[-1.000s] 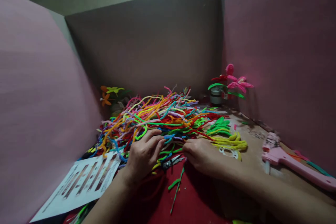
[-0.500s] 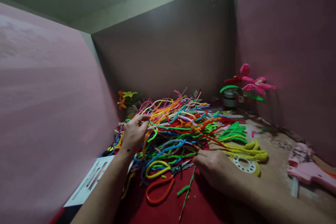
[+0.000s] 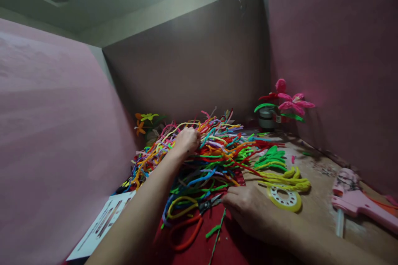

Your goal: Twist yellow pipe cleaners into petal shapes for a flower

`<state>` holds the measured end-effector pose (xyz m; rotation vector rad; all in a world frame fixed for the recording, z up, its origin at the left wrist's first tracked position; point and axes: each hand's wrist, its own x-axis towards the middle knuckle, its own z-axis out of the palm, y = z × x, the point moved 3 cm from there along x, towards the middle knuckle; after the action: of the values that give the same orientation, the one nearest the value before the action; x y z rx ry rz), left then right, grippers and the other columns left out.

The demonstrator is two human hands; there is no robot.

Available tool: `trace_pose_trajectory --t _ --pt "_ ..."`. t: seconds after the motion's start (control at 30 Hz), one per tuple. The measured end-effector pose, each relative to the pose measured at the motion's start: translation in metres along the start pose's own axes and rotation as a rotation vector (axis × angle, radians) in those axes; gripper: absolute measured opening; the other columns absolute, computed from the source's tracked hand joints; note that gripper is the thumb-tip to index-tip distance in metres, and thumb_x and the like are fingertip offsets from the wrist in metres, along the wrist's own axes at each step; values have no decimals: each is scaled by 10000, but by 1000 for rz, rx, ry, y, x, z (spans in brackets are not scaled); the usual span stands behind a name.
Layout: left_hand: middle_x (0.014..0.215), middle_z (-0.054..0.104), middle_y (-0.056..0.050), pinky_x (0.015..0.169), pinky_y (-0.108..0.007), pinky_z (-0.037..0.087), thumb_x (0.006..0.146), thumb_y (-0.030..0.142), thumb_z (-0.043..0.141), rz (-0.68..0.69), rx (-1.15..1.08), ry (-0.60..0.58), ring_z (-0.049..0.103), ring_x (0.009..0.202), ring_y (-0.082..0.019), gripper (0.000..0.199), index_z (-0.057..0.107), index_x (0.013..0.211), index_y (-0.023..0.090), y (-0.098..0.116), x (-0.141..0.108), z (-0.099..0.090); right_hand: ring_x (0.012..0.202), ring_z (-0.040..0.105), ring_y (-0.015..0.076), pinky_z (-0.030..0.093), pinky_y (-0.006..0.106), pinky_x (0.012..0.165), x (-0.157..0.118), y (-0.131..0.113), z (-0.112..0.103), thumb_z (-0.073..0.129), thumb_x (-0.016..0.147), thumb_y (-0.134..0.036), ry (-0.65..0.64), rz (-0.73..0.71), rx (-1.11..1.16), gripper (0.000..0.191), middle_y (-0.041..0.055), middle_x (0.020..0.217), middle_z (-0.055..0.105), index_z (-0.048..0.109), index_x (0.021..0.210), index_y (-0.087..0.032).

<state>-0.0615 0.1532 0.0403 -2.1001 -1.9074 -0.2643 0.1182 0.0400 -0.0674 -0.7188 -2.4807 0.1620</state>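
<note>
My left hand [image 3: 187,140] reaches into a large heap of coloured pipe cleaners [image 3: 214,161], its fingers curled in; what they grip is hidden behind the hand. Low on the right, my right hand [image 3: 247,205] rests with fingertips pinched together at the top of a thin twisted green stem [image 3: 218,232]. Scissors with one yellow and one red handle [image 3: 186,232] lie just left of those fingertips, blades pointing toward them. A short green piece [image 3: 212,232] lies beside the stem on the red surface [image 3: 183,256].
Right of the heap lie green loops [image 3: 271,160], yellow loops [image 3: 292,180], a yellow-and-white tape roll [image 3: 294,203] and a pink glue gun [image 3: 357,203]. Behind stand a pink flower [image 3: 297,102] and yellow-orange flowers [image 3: 148,116]. A printed sheet [image 3: 99,223] lies left; pink walls enclose the sides.
My left hand has moved right and deeper into the heap, its fingers now curled in. The right hand stays by the green stem. The whole view has shifted slightly.
</note>
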Motion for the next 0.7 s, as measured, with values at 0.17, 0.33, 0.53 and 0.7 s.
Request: trace_pose_trajectory --t 0.17,0.33,0.53,0.7 --pt "867 657 -117 732 -311 439 736 224 423 -1 119 -46 588 876 -242 270 689 765 187 3 0 4 532 439 80 221 249 490 1 -2 -3 451 751 -109 1 4 14 131 -1 672 589 531 669 -172" --pt "808 672 -121 656 -311 455 735 245 414 -100 182 -84 624 769 -245 274 674 803 192 -7 -2 4 547 453 82 231 247 492 3 -3 -3 453 746 -112 -19 -18 31 118 4 675 596 517 664 -167" --pt "843 678 -115 673 -297 456 730 220 414 -200 222 -35 627 804 -235 278 667 843 199 -14 -6 1 554 474 83 235 243 492 2 -2 -2 440 776 -142 -14 -9 31 136 6 680 602 522 671 -171" --pt "899 663 -158 702 -343 457 773 224 358 -273 234 42 615 863 -275 331 651 916 168 -25 -7 0 592 518 90 262 238 504 3 -4 -6 445 778 -146 -22 -18 33 126 3 705 617 528 687 -173"
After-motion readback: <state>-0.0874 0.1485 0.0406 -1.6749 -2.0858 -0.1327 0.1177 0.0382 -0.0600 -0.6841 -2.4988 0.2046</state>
